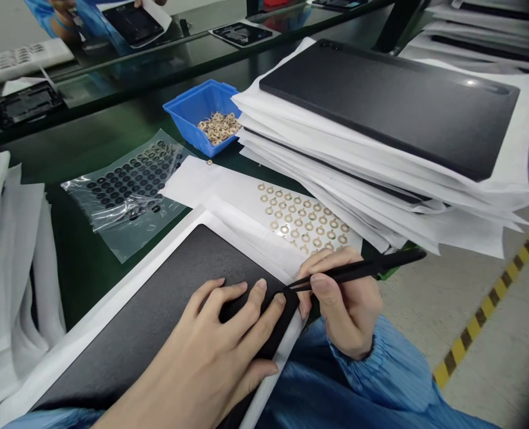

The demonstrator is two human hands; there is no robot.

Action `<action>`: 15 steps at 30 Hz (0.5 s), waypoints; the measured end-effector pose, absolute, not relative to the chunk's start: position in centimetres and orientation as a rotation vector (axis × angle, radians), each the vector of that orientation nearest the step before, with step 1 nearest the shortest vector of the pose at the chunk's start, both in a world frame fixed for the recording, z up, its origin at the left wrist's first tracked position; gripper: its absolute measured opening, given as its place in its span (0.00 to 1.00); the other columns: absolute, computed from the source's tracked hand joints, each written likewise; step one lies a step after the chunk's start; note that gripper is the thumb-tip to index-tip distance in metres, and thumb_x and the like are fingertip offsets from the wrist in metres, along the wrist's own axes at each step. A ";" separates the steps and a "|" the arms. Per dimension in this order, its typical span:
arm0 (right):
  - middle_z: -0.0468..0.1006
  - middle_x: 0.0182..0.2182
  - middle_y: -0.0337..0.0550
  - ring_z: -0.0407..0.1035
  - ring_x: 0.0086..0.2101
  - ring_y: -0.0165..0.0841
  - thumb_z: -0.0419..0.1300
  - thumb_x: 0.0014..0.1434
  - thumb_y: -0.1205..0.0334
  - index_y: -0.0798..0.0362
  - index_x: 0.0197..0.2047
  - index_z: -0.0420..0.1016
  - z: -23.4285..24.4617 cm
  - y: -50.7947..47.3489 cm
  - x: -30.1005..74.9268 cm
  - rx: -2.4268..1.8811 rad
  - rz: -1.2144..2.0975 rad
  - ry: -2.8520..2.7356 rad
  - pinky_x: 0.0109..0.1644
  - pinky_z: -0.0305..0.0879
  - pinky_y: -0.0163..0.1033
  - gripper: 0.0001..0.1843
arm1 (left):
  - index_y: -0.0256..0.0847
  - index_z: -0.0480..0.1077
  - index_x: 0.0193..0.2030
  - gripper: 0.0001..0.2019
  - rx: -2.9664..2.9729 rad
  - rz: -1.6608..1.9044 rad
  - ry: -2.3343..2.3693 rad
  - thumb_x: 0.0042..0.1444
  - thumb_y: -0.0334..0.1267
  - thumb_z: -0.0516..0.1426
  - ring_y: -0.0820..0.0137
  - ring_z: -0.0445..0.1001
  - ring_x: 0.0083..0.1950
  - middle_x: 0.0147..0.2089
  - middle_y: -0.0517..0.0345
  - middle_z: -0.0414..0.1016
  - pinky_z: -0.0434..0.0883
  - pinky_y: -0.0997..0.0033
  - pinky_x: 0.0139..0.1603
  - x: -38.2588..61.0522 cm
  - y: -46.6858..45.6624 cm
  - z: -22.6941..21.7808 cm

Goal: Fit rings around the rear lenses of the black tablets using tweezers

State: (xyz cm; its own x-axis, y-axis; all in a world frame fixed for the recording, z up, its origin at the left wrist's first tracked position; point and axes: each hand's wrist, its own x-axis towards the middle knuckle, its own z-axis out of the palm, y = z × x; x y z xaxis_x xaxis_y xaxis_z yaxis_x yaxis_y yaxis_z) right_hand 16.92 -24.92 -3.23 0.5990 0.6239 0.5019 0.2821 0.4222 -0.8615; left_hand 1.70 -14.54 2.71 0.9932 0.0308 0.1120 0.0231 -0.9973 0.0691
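A dark tablet back cover (166, 298) lies on white wrapping sheet in front of me. My left hand (233, 333) rests on it with fingers spread, the index fingertip near the cover's corner. In my right hand (349, 304) are black tweezers (363, 268), their tips meeting the cover beside that fingertip. A small ring-like spot shows at the tips, mostly hidden by the finger. Just beyond the cover lies a white sheet (242, 185) bearing rows of gold ring stickers (309, 226). To its left is a clear plastic sheet (125, 238) with black round stickers (130, 182).
A blue bin (188, 116) holds loose gold rings (220, 126). At right stands a stack of covers (394, 101) between white sheets; more white sheets (9, 268) stand at left. Behind a ledge, another person's hands hold a dark panel (133, 24).
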 end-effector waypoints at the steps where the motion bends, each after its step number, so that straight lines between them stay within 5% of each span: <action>1: 0.67 0.26 0.37 0.63 0.18 0.23 0.51 0.62 0.71 0.54 0.38 0.68 -3.2 -25.0 16.9 -1.155 0.264 -0.956 0.20 0.60 0.35 0.06 | 0.42 0.65 0.58 0.21 3.071 0.191 0.054 0.65 0.50 0.48 0.62 0.63 0.50 0.54 0.63 0.72 0.54 0.60 0.53 1.7 -14.5 2.7; 9: 0.69 0.28 0.40 0.69 0.28 0.31 0.54 0.59 0.73 0.53 0.39 0.68 -3.3 -25.0 17.2 -1.212 0.219 -1.041 0.28 0.64 0.37 0.07 | 0.43 0.62 0.59 0.19 2.985 0.163 0.068 0.64 0.46 0.51 0.62 0.61 0.50 0.57 0.60 0.69 0.54 0.59 0.55 1.4 -14.5 2.6; 15: 0.67 0.25 0.37 0.62 0.18 0.26 0.53 0.61 0.69 0.52 0.36 0.66 -3.9 -25.3 17.0 -1.141 0.297 -1.020 0.20 0.58 0.34 0.04 | 0.38 0.60 0.54 0.16 2.852 0.152 0.095 0.61 0.39 0.55 0.61 0.61 0.49 0.55 0.50 0.67 0.60 0.55 0.53 1.3 -14.3 2.4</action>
